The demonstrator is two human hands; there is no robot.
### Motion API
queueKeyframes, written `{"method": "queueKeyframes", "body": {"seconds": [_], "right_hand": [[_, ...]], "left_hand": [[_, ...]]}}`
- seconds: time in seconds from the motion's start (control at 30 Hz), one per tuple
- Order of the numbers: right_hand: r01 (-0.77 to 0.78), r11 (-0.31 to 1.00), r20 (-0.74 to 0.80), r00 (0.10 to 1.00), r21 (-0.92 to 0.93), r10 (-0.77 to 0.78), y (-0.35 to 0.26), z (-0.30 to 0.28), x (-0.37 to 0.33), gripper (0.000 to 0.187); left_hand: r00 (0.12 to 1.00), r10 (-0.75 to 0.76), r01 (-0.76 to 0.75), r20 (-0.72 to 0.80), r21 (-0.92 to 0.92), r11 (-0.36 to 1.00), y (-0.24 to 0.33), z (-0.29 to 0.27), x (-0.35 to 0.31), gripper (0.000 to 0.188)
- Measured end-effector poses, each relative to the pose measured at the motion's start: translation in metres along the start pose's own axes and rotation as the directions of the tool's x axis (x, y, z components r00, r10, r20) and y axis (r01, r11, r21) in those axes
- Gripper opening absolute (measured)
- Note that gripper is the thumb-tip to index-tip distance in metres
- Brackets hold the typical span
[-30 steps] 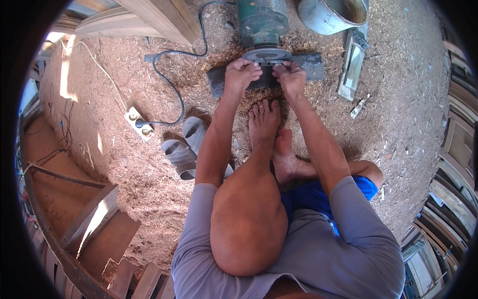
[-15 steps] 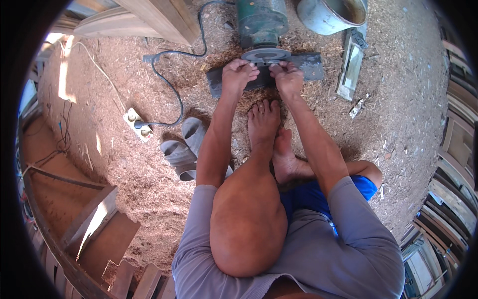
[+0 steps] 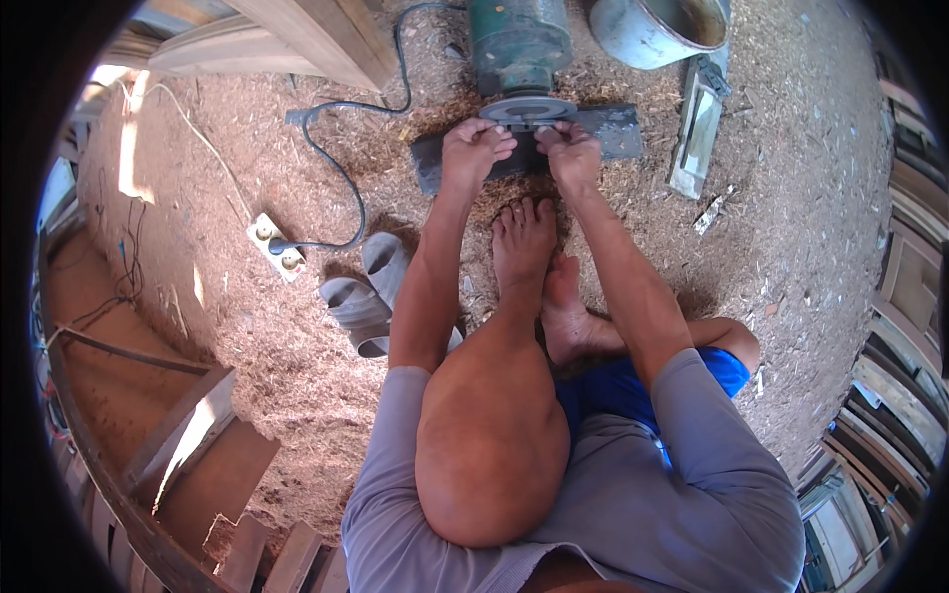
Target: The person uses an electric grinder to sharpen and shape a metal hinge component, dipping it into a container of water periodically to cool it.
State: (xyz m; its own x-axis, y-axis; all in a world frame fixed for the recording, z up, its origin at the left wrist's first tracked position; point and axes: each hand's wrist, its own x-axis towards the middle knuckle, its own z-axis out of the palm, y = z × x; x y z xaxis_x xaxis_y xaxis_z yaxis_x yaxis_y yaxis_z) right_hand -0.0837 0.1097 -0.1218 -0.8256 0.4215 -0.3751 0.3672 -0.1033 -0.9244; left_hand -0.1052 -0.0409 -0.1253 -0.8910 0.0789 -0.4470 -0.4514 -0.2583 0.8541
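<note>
A green bench-grinder-like motor (image 3: pixel 519 42) stands ahead of me with a grey disc (image 3: pixel 528 107) on its near end. Between my two hands, right at the disc's near edge, runs a small thin dark flat strip (image 3: pixel 525 127), seemingly metal. My left hand (image 3: pixel 474 150) pinches its left end between thumb and fingers. The other end is pinched by my right hand (image 3: pixel 571 154). Under the hands lies a dark flat board (image 3: pixel 615 130). Whether the strip touches the disc I cannot tell.
A grey cable (image 3: pixel 364 203) runs from the motor to a white socket strip (image 3: pixel 276 247). Grey slippers (image 3: pixel 358 299) lie to the left. At right stand a white pot (image 3: pixel 647 38) and a long narrow block (image 3: pixel 695 138). Wood shavings cover the ground; timber (image 3: pixel 306 40) leans far left.
Almost nothing differs. Both hands stay pinched on the strip at the disc, with at most a very slight shift.
</note>
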Motion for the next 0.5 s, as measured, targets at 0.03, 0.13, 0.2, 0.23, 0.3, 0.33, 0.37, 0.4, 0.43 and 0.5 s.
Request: {"method": "queueKeyframes", "body": {"seconds": [0.03,0.13,0.2,0.23,0.3,0.33,0.37,0.4,0.43,0.5], "right_hand": [[0.001,1.000,0.001,1.000,0.000,-0.001,0.000,-0.001,0.000,0.010],[-0.032,0.998,0.013,0.999,0.063,0.031,-0.004,-0.003,-0.001,0.008],[-0.054,0.993,0.022,0.998,0.106,0.052,-0.005,-0.003,-0.001,0.010],[-0.053,0.993,0.023,0.998,0.105,0.051,-0.006,-0.004,-0.002,0.010],[-0.065,0.998,0.026,0.998,-0.002,0.065,-0.010,-0.006,-0.004,0.011],[-0.066,0.998,0.028,0.997,-0.004,0.066,-0.011,-0.005,-0.005,0.011],[-0.060,0.998,0.031,0.998,-0.032,0.061,-0.012,-0.005,-0.005,0.012],[-0.055,0.997,0.034,0.998,-0.060,0.057,-0.012,-0.005,-0.005,0.013],[-0.055,0.997,0.035,0.998,-0.062,0.057,-0.013,-0.005,-0.004,0.013],[-0.042,0.992,0.046,0.998,-0.116,0.048,-0.013,-0.004,-0.003,0.013]], "left_hand": [[1.000,0.001,-0.001,0.000,-0.001,1.000,0.000,0.002,0.000,0.012],[1.000,-0.022,0.023,-0.017,0.049,0.999,0.004,0.005,0.000,0.008],[0.999,-0.036,0.036,-0.012,0.042,0.998,0.004,0.005,0.000,0.008],[0.999,-0.034,0.035,-0.013,0.040,0.999,0.004,0.004,0.000,0.008],[0.999,-0.034,0.034,-0.010,0.021,0.999,0.005,0.004,-0.002,0.008],[0.999,-0.035,0.035,-0.012,0.019,0.999,0.005,0.003,-0.002,0.008],[0.999,-0.038,0.038,-0.014,0.018,0.999,0.005,0.003,-0.002,0.008],[0.999,-0.041,0.041,-0.016,0.017,0.999,0.005,0.003,-0.002,0.008],[0.999,-0.041,0.042,-0.016,0.015,0.999,0.005,0.003,-0.001,0.008],[0.999,-0.035,0.034,-0.016,-0.035,0.999,0.004,0.001,-0.001,0.008]]}}
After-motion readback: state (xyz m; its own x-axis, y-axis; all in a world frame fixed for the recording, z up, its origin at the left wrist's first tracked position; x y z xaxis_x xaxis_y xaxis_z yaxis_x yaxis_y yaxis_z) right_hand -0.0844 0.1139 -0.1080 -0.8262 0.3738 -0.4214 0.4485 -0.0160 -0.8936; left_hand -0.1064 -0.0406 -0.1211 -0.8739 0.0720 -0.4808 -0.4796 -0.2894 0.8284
